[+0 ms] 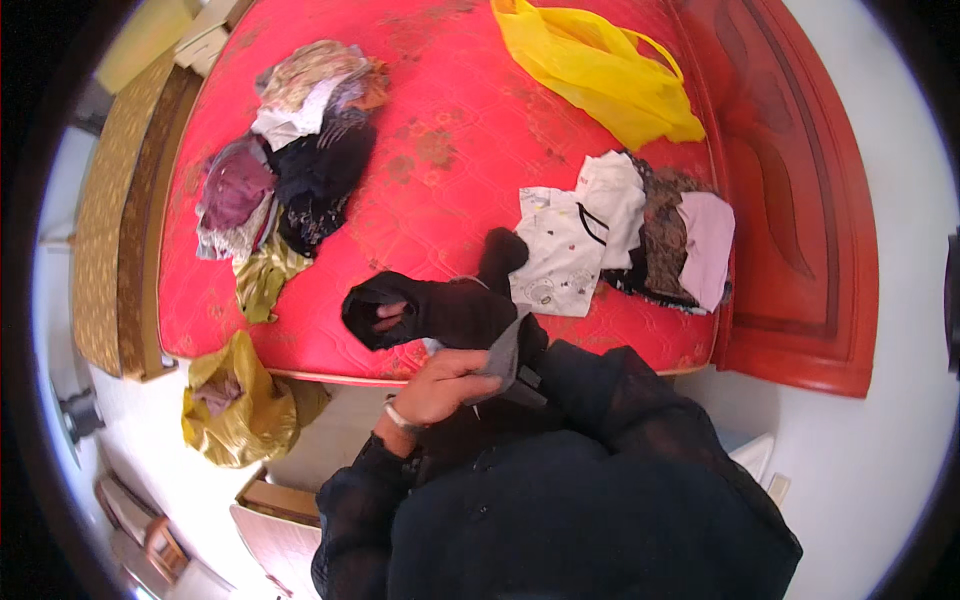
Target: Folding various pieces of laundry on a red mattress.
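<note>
Stretched out ahead of the left hand (440, 388) and the right hand (388, 317), a large red mattress (450, 200) with flower pattern. Well to the right of the hands, a carved red wooden board (790, 200), upright along the mattress side. Ahead and to the left of the hands, on the mattress, a loose heap of clothes (320, 180) in black, purple, white and olive. Far ahead and to the right, a yellow plastic bag (600, 75), lying flat and crumpled. To the right of the hands, nearer, a row of overlapping clothes (665, 235) in white, brown and pale pink. To the left of the hands, beyond the front edge of the mattress, a golden bag (240, 410) with some cloth inside.

Directly at the hands, near the front edge of the mattress, a black garment (455, 312), with one end close to a white printed garment (560, 250). Right hand inside the black garment, with only fingers visible through the round opening; firmness of its hold impossible to tell. Left hand narrow, pinching a small grey cloth (505, 355) against the black garment. Around the left wrist, a pale bracelet (403, 415).
</note>
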The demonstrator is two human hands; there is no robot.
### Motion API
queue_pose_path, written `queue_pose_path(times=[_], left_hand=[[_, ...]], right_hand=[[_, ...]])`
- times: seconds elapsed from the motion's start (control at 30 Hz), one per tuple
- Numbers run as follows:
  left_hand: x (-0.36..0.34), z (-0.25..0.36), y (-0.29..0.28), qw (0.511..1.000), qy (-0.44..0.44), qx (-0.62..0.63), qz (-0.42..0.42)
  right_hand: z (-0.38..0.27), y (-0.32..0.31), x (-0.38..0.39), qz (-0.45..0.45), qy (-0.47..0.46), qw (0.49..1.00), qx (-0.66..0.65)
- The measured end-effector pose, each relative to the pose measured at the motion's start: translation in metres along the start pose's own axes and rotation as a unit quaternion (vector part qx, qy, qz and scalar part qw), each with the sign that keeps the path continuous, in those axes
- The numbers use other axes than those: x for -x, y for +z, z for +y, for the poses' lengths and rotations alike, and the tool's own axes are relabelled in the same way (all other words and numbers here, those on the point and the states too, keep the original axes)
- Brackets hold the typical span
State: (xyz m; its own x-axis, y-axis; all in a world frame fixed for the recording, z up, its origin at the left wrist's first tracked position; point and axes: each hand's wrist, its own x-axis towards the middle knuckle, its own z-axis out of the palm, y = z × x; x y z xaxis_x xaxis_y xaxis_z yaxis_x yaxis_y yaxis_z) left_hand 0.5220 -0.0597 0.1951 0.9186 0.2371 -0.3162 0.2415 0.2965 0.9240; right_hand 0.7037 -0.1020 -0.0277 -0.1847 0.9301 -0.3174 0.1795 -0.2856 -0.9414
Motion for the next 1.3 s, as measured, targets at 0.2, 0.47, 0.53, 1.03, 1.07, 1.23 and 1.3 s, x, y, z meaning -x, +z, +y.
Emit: queue_pose_path(times=[0.2, 0.47, 0.53, 1.03, 1.07, 1.23, 1.3], left_hand=[[0.029, 0.006, -0.026, 0.969, 0.003, 0.228, 0.1], [0.085, -0.003, -0.135, 0.828, 0.213, 0.344, 0.388], [0.101, -0.002, -0.147, 0.825, 0.216, 0.338, 0.399], [0.185, -0.018, -0.188, 0.758, 0.195, 0.289, 0.551], [0.197, -0.018, -0.195, 0.754, 0.197, 0.283, 0.56], [0.183, -0.023, -0.241, 0.75, 0.215, 0.161, 0.604], [0.161, 0.018, -0.241, 0.733, 0.234, 0.159, 0.618]], right_hand=[[0.002, -0.03, 0.112, -0.097, -0.011, 0.995, 0.024], [-0.016, 0.011, 0.096, -0.188, -0.007, 0.981, -0.054], [-0.002, 0.032, 0.094, -0.135, 0.014, 0.959, -0.247], [-0.133, -0.035, 0.084, 0.075, 0.044, 0.996, -0.014], [-0.133, -0.042, 0.086, 0.159, 0.007, 0.987, -0.035], [-0.169, -0.118, 0.077, 0.286, 0.0, 0.958, -0.002], [-0.202, -0.139, 0.063, 0.339, -0.026, 0.939, -0.049]])
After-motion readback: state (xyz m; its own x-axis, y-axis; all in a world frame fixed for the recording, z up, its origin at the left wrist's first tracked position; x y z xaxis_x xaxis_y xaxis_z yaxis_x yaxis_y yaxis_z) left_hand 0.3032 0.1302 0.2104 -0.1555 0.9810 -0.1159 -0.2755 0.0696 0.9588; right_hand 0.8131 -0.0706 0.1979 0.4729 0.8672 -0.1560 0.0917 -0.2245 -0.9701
